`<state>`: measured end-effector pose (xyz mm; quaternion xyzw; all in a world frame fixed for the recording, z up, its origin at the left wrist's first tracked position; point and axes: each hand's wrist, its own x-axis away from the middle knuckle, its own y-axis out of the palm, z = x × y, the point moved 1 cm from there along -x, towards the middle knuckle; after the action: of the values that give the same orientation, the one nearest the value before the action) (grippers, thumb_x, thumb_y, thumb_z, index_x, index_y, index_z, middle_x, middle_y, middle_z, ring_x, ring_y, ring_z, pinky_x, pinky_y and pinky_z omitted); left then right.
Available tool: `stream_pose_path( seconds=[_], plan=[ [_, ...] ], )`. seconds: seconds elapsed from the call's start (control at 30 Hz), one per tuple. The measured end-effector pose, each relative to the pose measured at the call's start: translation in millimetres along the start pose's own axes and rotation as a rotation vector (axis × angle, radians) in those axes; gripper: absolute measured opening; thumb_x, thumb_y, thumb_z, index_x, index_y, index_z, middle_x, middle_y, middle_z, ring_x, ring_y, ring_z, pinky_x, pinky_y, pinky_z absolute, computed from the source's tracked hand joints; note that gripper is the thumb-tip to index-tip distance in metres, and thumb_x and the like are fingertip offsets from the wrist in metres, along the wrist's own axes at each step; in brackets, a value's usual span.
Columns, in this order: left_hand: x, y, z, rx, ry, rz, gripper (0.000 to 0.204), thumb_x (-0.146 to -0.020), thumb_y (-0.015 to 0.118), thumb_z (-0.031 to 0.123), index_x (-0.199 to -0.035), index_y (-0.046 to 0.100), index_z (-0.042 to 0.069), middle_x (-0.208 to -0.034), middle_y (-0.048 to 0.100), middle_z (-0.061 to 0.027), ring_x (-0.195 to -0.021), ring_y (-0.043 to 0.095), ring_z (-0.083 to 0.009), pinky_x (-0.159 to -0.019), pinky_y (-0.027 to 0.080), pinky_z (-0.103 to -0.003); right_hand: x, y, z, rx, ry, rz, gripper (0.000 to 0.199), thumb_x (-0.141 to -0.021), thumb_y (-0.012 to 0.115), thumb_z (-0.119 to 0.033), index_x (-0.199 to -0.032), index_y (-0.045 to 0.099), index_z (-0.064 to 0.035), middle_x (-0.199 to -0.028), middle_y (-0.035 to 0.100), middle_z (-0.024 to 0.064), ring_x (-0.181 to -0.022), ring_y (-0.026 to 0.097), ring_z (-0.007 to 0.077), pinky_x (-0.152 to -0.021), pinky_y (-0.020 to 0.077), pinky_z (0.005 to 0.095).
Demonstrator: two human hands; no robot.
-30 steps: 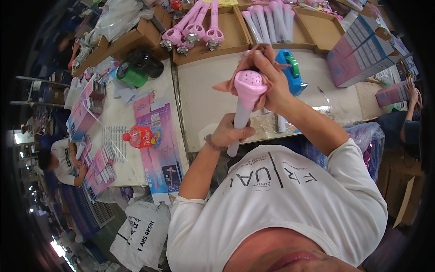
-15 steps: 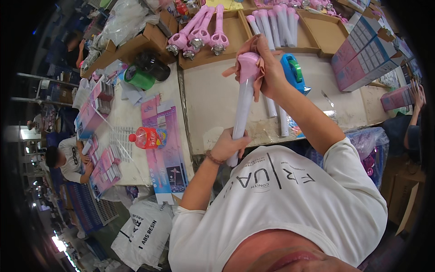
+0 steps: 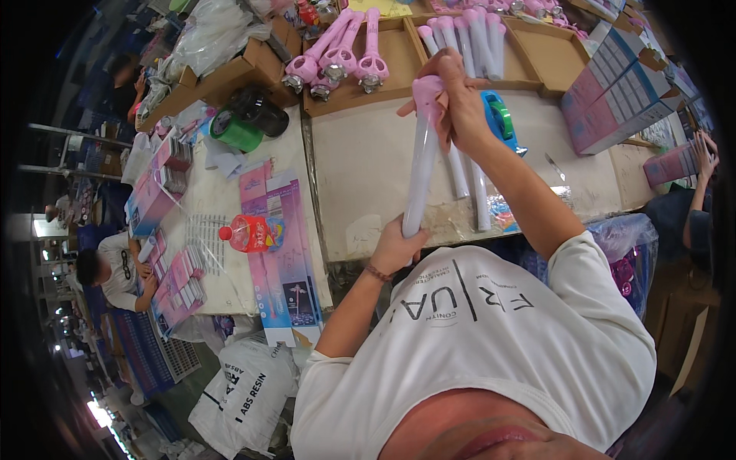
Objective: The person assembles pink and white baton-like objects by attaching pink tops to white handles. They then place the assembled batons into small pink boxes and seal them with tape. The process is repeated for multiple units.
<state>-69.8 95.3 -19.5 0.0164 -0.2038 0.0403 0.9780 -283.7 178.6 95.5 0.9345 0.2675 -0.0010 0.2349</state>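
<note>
A white translucent tube [image 3: 421, 172] with a pink end [image 3: 427, 90] slants between my hands above the table. My left hand [image 3: 398, 246] is closed round its lower end, which the palm hides. At the top, my right hand [image 3: 463, 107] grips the pink end through a tan cloth [image 3: 443, 126], whose flaps stick out to the sides. Two similar white tubes, the nearer one a long tube [image 3: 481, 201], lie on the table beneath my right forearm. Next to that hand sits a blue tape dispenser [image 3: 502, 123] with green tape.
Pink wand handles [image 3: 371, 67] and upright pink-ended tubes [image 3: 484, 50] fill cardboard trays at the back. Printed boxes [image 3: 613, 96] stand right. Left are a red-capped bottle [image 3: 249, 232], a flattened carton [image 3: 285, 268] and a green tape roll [image 3: 234, 130]. Co-workers sit on both sides.
The tube has shifted up and slightly right, and its bottom tip no longer pokes out below my left hand. My right hand has turned over at the pink end.
</note>
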Motion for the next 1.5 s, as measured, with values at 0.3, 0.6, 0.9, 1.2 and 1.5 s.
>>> stream_pose_path(
  seconds=[0.3,0.6,0.9,1.2,1.5],
  plan=[
    [-31,9,3,-0.644,0.228,0.602,0.029,-0.084,0.065,0.022,-0.093,0.053,-0.003,-0.072,0.062,-0.0268,-0.066,0.062,-0.0454,-0.058,0.048,-0.049,8,9,14,0.065,-0.069,0.155,0.032,-0.095,0.054,-0.043,-0.099,0.049,-0.012,-0.056,0.051,0.0012,-0.043,0.053,0.0143,-0.041,0.0438,0.0247],
    [-1,15,33,0.385,-0.034,-0.427,0.016,-0.081,0.061,0.009,-0.086,0.049,0.001,-0.06,0.055,-0.0119,-0.048,0.056,-0.0273,-0.045,0.045,-0.039,5,-11,32,-0.667,0.322,-0.489,0.049,-0.089,0.063,-0.037,-0.114,0.05,0.0023,-0.067,0.049,0.0004,-0.057,0.056,0.0139,-0.052,0.0486,0.0325],
    [0,15,52,0.23,0.172,-0.039,0.015,-0.08,0.063,0.007,-0.09,0.054,0.001,-0.061,0.057,-0.0102,-0.048,0.057,-0.0216,-0.048,0.047,-0.036,54,29,38,-0.377,0.478,-0.446,0.044,-0.081,0.066,-0.017,-0.116,0.049,0.0048,-0.068,0.048,0.0001,-0.059,0.054,0.0141,-0.065,0.0557,0.0391],
    [-40,-2,15,-0.585,0.237,0.419,0.043,-0.074,0.073,0.015,-0.111,0.057,0.002,-0.093,0.065,-0.0151,-0.086,0.064,-0.0253,-0.072,0.05,-0.034,70,33,55,0.034,0.372,-0.022,0.073,-0.08,0.069,-0.012,-0.128,0.016,0.0,-0.075,0.054,0.0054,-0.059,0.056,0.0113,-0.052,0.0461,0.0248],
    [-54,-77,96,0.523,0.558,-0.366,0.086,-0.079,0.065,0.06,-0.14,0.039,0.005,-0.139,0.046,-0.0183,-0.128,0.044,-0.0343,-0.104,0.038,-0.051,66,30,52,-0.213,0.814,-0.61,0.018,-0.079,0.066,-0.017,-0.081,0.057,-0.0013,-0.053,0.05,0.0024,-0.041,0.042,0.0084,-0.04,0.0318,0.0215]
  ],
)
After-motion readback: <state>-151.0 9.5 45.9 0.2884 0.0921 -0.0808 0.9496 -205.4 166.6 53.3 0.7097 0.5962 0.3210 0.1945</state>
